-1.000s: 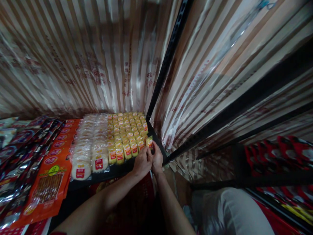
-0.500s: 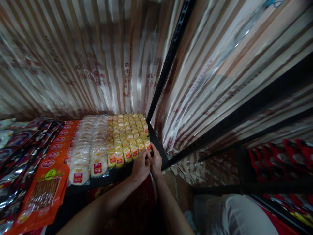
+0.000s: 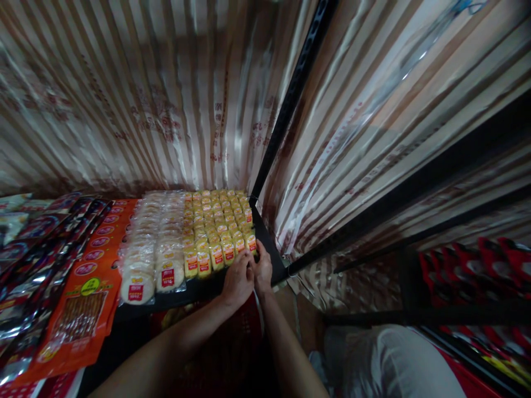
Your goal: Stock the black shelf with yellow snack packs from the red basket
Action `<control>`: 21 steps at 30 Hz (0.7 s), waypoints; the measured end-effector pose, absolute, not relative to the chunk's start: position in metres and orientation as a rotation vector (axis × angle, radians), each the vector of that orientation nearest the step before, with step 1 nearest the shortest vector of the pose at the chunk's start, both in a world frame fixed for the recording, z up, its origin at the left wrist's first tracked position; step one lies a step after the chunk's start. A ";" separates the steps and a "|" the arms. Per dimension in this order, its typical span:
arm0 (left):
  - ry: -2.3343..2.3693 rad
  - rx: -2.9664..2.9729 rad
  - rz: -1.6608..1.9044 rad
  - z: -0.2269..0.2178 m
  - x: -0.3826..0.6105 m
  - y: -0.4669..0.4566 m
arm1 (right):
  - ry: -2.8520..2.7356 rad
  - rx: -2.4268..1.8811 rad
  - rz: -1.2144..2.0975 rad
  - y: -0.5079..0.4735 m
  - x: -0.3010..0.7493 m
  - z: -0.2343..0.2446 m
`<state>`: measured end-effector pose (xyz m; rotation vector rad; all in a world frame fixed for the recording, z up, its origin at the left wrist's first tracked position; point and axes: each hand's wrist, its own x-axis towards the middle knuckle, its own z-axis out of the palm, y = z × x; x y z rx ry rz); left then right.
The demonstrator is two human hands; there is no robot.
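Rows of small yellow snack packets [image 3: 216,251] with red-and-white labels stand upright on a black shelf [image 3: 188,296]. My two hands meet at the front right corner of these rows. My right hand [image 3: 262,269] has its fingers closed along the right side of the end yellow snack packet [image 3: 250,240]. Beside it my left hand [image 3: 238,283] is closed, with curled fingertips at the lower front of the same packet; what lies between them is hidden. Both thumbs are close together.
Clear-wrapped round white crackers [image 3: 169,271] stand left of the yellow packets, then orange snack bags [image 3: 81,309] and dark shiny bags [image 3: 31,287]. A black upright post [image 3: 286,110] rises at the shelf corner before wrinkled sheeting [image 3: 182,99]. Red packages [image 3: 460,271] fill a right-hand rack.
The view has shifted very slightly. Both hands stay at the same end packet, with hardly any movement of the fingers.
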<state>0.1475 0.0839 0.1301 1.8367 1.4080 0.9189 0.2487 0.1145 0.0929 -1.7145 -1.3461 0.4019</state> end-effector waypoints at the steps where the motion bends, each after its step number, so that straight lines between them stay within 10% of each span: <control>1: 1.401 1.849 0.934 0.130 0.146 0.081 | -1.335 -1.720 0.397 0.115 0.249 0.092; 21: 1.536 1.544 0.365 0.047 0.056 -0.025 | -1.048 -1.601 0.684 -0.018 0.167 0.072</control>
